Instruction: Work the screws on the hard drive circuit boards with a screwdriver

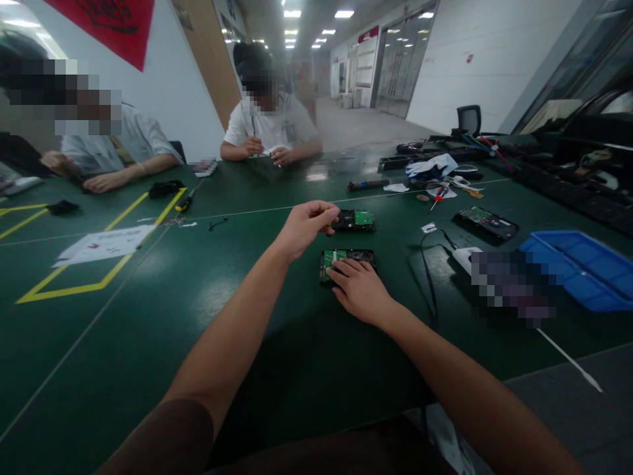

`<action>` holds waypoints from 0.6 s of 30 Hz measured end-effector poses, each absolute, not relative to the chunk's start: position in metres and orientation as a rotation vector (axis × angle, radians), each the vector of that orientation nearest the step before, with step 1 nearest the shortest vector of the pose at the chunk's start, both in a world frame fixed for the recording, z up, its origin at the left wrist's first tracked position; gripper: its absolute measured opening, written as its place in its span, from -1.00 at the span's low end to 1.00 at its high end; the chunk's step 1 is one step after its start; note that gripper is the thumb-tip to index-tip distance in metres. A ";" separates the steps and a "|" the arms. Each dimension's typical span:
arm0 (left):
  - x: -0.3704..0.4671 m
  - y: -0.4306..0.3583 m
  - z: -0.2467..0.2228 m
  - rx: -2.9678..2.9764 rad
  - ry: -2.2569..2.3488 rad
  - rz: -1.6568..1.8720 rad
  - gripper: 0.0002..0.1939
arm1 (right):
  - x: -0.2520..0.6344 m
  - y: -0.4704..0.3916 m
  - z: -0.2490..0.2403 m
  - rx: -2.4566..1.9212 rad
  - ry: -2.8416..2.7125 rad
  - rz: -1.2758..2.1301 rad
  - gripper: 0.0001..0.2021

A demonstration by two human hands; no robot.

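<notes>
Two hard drives with green circuit boards lie on the green table point(198, 343) in front of me. My right hand point(361, 290) rests on the nearer hard drive point(327, 264), fingers spread over its board and right part. Just beyond it, my left hand point(309, 227) is closed in a pinch at the left end of the farther hard drive point(363, 220). A small yellowish bit shows between thumb and fingers there, too small to name. The left end of that farther drive is hidden behind my fingertips.
Another hard drive point(487, 224) lies to the right, beside a blue tray point(583, 264). A red screwdriver point(438, 196) and white gloves point(432, 166) sit farther back. A yellow-handled screwdriver point(185, 200) lies left. Two people sit across the table.
</notes>
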State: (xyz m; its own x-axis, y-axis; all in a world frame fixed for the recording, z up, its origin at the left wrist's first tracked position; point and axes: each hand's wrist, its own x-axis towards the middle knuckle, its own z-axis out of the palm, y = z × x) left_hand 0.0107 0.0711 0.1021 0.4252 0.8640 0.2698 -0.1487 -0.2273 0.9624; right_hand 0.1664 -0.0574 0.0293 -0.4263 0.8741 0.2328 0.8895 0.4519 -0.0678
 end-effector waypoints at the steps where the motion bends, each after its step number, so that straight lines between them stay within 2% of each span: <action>1: 0.010 0.071 0.103 1.503 0.676 1.091 -0.82 | 0.166 -0.057 0.029 -1.529 -2.467 -0.099 -0.57; 18: 0.012 0.073 0.103 1.327 0.681 1.117 -0.93 | 0.167 -0.058 0.030 -1.523 -2.461 -0.064 -0.57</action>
State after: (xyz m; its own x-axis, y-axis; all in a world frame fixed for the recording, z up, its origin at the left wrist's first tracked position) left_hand 0.0116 0.0727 0.1028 0.3649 0.9093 0.2000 -0.2385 -0.1163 0.9642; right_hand 0.1669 -0.0579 0.0299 -0.4248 0.8755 0.2302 0.8863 0.4540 -0.0915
